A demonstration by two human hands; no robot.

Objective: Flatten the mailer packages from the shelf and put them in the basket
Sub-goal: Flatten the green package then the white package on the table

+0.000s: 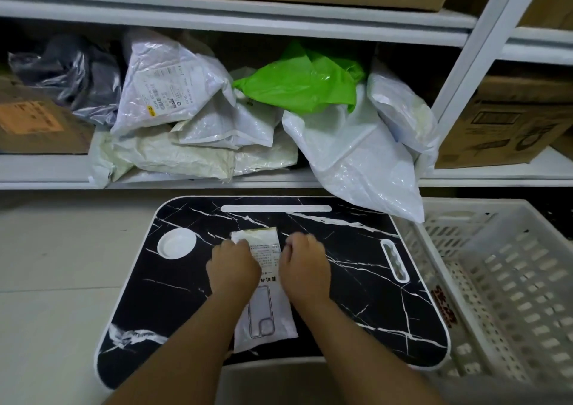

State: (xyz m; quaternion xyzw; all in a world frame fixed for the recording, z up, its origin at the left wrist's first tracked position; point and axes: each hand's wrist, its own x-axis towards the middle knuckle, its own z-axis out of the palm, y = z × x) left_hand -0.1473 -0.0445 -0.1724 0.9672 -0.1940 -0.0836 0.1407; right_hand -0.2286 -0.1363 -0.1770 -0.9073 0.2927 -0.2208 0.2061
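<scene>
While both hands bear down on it, one small white mailer (263, 305) lies lengthwise on the black marbled lap desk (356, 280), its near end overhanging the desk's front edge. Left hand (233, 270) and right hand (305, 266) sit either side of its far half, fingers curled onto the edges; whether they pinch or merely press, cannot tell. Judged: thin plastic film, light, limp, slippery on the glossy top; the printed phone-case outline suggests something flat inside. Best held at two opposite edges, smoothed outward from the middle. White plastic basket (502, 280) just right of the desk, nothing visible in it. Beyond, the white shelf (198, 180) holds a jumbled pile: roughly seven white mailers (356, 153), overlapping, so count uncertain; one green bag (300, 85); one grey bag (83, 76). Three cardboard boxes nearby.
</scene>
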